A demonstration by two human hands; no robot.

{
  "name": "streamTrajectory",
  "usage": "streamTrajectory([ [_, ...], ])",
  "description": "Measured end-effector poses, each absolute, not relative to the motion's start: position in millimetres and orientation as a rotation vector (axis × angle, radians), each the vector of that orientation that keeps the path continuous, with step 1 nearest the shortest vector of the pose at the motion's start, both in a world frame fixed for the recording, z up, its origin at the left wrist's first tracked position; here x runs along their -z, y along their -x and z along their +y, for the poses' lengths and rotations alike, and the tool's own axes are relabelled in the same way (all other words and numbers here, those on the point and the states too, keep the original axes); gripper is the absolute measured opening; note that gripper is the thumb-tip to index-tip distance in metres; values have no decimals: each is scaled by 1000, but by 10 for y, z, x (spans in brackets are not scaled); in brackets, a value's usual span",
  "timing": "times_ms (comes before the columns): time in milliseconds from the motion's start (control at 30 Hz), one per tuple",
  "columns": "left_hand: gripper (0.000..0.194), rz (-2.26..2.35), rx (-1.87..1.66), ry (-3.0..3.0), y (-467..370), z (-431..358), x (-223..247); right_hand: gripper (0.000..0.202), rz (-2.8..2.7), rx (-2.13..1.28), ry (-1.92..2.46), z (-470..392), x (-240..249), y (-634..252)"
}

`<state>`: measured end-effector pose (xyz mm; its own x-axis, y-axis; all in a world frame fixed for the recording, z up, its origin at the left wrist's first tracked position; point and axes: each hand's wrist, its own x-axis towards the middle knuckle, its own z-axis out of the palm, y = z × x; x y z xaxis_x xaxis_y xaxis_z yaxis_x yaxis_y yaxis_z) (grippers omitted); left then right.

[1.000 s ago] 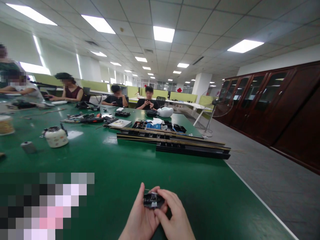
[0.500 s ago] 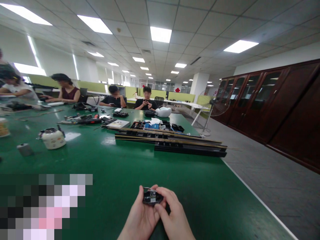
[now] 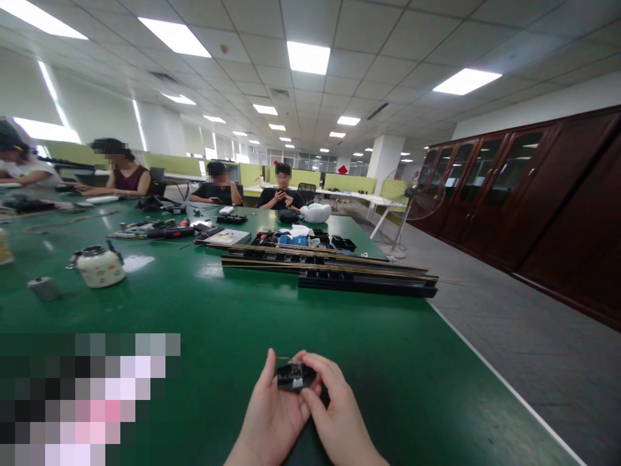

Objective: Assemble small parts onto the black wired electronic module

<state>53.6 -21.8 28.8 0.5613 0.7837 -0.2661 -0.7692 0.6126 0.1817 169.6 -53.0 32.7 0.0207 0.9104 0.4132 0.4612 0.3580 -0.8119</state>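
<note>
A small black oval casing [image 3: 294,377] is held above the green table, near the front. It looks hollow, with small parts and a pale patch inside; its exact kind I cannot make out. A thin wire runs along its far edge. My left hand [image 3: 276,404] cups the casing from the left and below, thumb raised at its left end, other fingers mostly hidden underneath. My right hand [image 3: 334,398] pinches the right end between thumb and bent fingers.
Beyond my hands lie long black channels [image 3: 369,285] with thin brass-coloured rods [image 3: 330,264]. A cream pot [image 3: 101,266] and a grey metal cylinder [image 3: 43,288] stand at left. Hand tools [image 3: 167,230] lie farther back. Several people sit across the table. A fan [image 3: 410,193] stands at right.
My left thumb has lifted slightly away from the casing's wire and points up more. The casing has tilted a little in my fingers. The camera view has shifted slightly.
</note>
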Motion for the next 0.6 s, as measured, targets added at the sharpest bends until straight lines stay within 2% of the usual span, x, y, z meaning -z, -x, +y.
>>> streamTrajectory([
  [400, 26, 347, -922, -50, -530, -242, -340, 34, -1663, -436, 1364, -527, -263, -1679],
  [600, 24, 375, -935, -46, -527, -241, -366, 29, -1673, -521, 1414, -516, -285, -1673],
])
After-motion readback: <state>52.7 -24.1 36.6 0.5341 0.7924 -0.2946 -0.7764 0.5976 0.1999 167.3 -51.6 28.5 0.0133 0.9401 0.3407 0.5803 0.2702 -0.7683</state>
